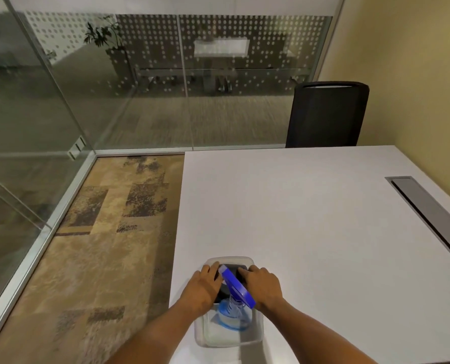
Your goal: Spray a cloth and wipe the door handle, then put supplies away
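Note:
A clear plastic bin (258, 334) stands near the front edge of the white table (310, 206). A spray bottle (234, 308) with a blue trigger head stands upright in its near half. A dark cloth (235, 270) lies in the far half. My left hand (204, 286) reaches into the bin from the left, fingers flat on the cloth. From the right, my right hand (264, 286) also rests on the cloth, fingers curled down. Whether either hand grips the cloth is hidden.
A black office chair (326, 114) stands at the table's far side. A grey cable hatch (428, 211) is set in the tabletop on the right. Glass partitions (113, 88) enclose the left and back. Patterned carpet (100, 245) lies left of the table.

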A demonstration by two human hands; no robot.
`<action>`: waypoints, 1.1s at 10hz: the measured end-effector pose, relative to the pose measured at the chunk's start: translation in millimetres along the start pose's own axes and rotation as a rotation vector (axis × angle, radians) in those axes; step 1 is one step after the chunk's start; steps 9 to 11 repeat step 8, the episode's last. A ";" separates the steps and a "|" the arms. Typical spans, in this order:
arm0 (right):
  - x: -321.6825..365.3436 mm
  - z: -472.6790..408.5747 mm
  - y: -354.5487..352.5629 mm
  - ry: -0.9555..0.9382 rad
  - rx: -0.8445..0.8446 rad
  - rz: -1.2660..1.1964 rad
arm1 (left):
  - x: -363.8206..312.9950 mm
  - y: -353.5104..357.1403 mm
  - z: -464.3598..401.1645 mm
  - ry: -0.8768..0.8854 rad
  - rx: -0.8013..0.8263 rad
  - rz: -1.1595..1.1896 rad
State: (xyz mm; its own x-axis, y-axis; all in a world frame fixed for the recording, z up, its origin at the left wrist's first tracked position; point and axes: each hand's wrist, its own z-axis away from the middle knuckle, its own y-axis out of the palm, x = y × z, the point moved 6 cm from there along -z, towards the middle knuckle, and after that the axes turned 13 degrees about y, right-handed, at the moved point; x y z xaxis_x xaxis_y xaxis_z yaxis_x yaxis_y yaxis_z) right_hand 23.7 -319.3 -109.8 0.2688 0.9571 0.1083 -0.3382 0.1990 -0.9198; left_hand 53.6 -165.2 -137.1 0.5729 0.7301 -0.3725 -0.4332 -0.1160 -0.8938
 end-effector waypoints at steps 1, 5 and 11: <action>-2.2 5.2 -7.9 -0.008 -0.021 -0.031 | -0.7 -6.9 6.5 0.022 0.013 -0.024; -8.7 8.6 -55.5 0.035 0.038 -0.177 | 29.7 -48.9 81.0 -0.160 0.029 -0.136; -4.2 -2.7 -91.2 -0.025 0.002 -0.214 | 57.1 -80.2 173.5 -0.412 0.024 -0.055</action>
